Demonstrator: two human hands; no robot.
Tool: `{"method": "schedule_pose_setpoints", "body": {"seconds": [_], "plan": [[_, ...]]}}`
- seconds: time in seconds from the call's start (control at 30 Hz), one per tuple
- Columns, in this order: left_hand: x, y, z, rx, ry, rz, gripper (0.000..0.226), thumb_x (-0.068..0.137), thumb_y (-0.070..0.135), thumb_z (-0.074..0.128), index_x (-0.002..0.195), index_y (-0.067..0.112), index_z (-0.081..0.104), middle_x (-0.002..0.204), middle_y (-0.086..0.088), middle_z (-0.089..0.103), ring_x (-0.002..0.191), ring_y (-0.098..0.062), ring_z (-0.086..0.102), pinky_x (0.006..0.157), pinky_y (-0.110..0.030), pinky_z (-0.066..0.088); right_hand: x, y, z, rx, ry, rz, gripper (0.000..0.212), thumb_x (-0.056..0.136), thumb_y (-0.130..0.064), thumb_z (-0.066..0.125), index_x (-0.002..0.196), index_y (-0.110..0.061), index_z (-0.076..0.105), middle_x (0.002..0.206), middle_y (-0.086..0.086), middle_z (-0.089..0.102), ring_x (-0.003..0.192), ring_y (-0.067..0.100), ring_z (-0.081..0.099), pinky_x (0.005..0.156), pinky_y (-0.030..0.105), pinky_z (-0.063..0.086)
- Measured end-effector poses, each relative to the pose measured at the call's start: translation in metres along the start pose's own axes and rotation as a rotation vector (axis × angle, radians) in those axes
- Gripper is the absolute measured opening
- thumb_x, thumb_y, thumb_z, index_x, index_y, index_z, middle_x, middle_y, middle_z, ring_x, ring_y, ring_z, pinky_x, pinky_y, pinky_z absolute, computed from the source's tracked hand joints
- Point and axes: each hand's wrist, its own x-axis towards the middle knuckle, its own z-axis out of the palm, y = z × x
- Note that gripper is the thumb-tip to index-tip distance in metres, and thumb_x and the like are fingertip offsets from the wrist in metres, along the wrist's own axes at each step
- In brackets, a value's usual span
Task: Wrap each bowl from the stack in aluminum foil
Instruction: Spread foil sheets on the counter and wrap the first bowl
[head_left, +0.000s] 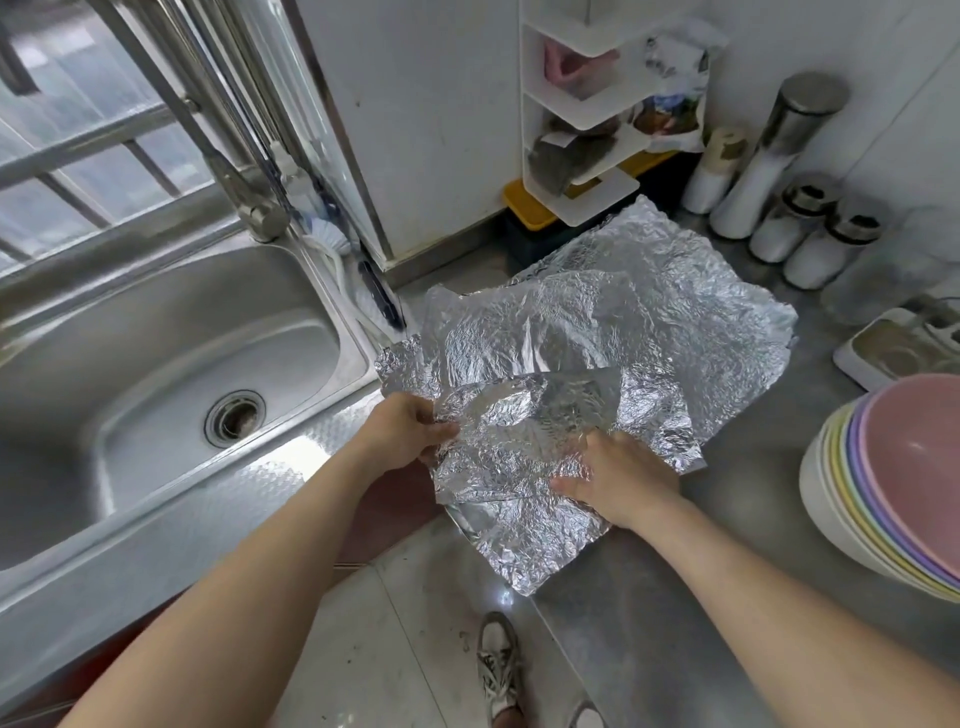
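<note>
1. Head view, the only one I have: my left hand (410, 431) holds the top foil sheet (524, 457) by the edge nearest the sink (156, 364). Thumb and curled fingers are clamped on it, I judge to peel one sheet free without tearing it.
2. My right hand (621, 480) lies on the side of that sheet away from the sink. Its fingers blur into the foil, so I cannot tell whether they press flat or grip.
3. The sheet sits just right of the sink, overhanging the front edge of the counter (753, 530). It rests on a pile of crumpled foil (649, 312) that spreads further from the sink, towards the wall.
4. The stack of bowls (893, 483) stands well right of the sink, leaning, with neither hand on it. No bowl sits on foil, so I judge wrapping has not begun.
</note>
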Motion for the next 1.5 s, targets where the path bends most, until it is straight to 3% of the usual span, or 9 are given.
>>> {"method": "schedule_pose_setpoints", "body": {"seconds": [0.17,0.37,0.47,0.53,0.63,0.73,0.8,0.9,1.5], "plan": [[0.007,-0.007,-0.003,-0.079,0.085,-0.083,0.022,0.077,0.018,0.083,0.064,0.007,0.07,0.054,-0.008,0.066,0.053,-0.021,0.063,0.071,-0.044,0.056,-0.002,-0.002,-0.001,-0.007,-0.008,-0.001,0.084,0.076,-0.077,0.052,0.135,-0.019,0.038,0.132,0.009,0.05,0.115,0.028,0.054,0.088,0.045,0.051],[-0.028,0.033,0.023,0.393,0.518,0.243,0.04,0.089,0.019,0.068,0.128,0.02,0.058,0.112,-0.005,0.061,0.098,-0.025,0.061,0.078,-0.036,0.052,-0.003,-0.005,-0.003,-0.012,-0.012,0.007,0.086,0.077,-0.076,0.052,0.138,-0.018,0.036,0.137,0.01,0.047,0.119,0.03,0.052,0.09,0.045,0.05],[-0.031,0.05,0.084,0.577,0.342,0.601,0.046,0.098,0.03,0.053,0.143,0.02,0.047,0.145,-0.008,0.048,0.132,-0.031,0.045,0.101,-0.048,0.047,-0.004,-0.006,-0.006,-0.032,-0.014,0.02,0.079,0.079,-0.074,0.054,0.136,-0.021,0.04,0.132,0.008,0.05,0.117,0.03,0.054,0.087,0.042,0.047],[-0.022,0.042,0.116,0.69,0.184,0.539,0.057,0.104,0.044,0.029,0.156,0.022,0.017,0.163,-0.004,0.008,0.151,-0.026,0.005,0.12,-0.05,0.018,-0.006,-0.004,-0.011,0.022,-0.007,0.008,0.051,0.085,-0.061,0.056,0.117,-0.022,0.051,0.117,0.003,0.058,0.107,0.027,0.059,0.081,0.038,0.047],[-0.011,0.025,0.129,0.719,0.16,0.442,0.063,0.102,0.054,0.011,0.155,0.025,-0.008,0.161,0.001,-0.017,0.147,-0.019,-0.022,0.122,-0.048,-0.002,-0.005,0.005,-0.019,0.187,0.217,-0.058,0.019,0.094,-0.037,0.05,0.098,-0.021,0.058,0.1,-0.003,0.061,0.096,0.02,0.057,0.077,0.034,0.048],[-0.008,0.021,0.13,0.744,0.17,0.451,0.067,0.097,0.061,0.004,0.154,0.029,-0.01,0.161,0.003,-0.02,0.146,-0.017,-0.026,0.12,-0.048,-0.01,0.001,0.007,-0.01,0.173,0.521,-0.239,0.038,0.098,-0.029,0.042,0.135,-0.021,0.048,0.137,0.003,0.047,0.127,0.024,0.041,0.101,0.038,0.038],[-0.007,0.022,0.131,0.769,0.168,0.435,0.07,0.095,0.064,0.002,0.154,0.029,-0.009,0.161,0.003,-0.019,0.146,-0.018,-0.025,0.12,-0.05,-0.01,0.006,0.01,0.007,0.046,0.392,-0.263,0.057,0.102,-0.04,0.029,0.154,-0.025,0.015,0.163,-0.002,0.007,0.149,0.018,0.004,0.119,0.039,0.012],[-0.01,0.02,0.126,0.797,0.141,0.437,0.073,0.094,0.07,0.003,0.152,0.032,-0.018,0.159,0.002,-0.027,0.145,-0.019,-0.029,0.119,-0.051,-0.011,0.011,0.032,0.02,-0.102,0.292,-0.18,0.067,0.096,-0.061,0.004,0.15,-0.03,-0.022,0.157,-0.008,-0.029,0.144,0.01,-0.026,0.12,0.041,-0.009],[-0.031,-0.001,0.128,0.857,0.091,0.643,0.07,0.098,0.069,0.015,0.156,0.033,0.0,0.164,0.002,-0.004,0.151,-0.023,-0.005,0.115,-0.054,-0.003,-0.016,0.035,0.04,-0.092,0.277,-0.149,0.069,0.095,-0.065,0.0,0.149,-0.031,-0.025,0.156,-0.007,-0.031,0.142,0.01,-0.032,0.117,0.047,-0.015]]}}
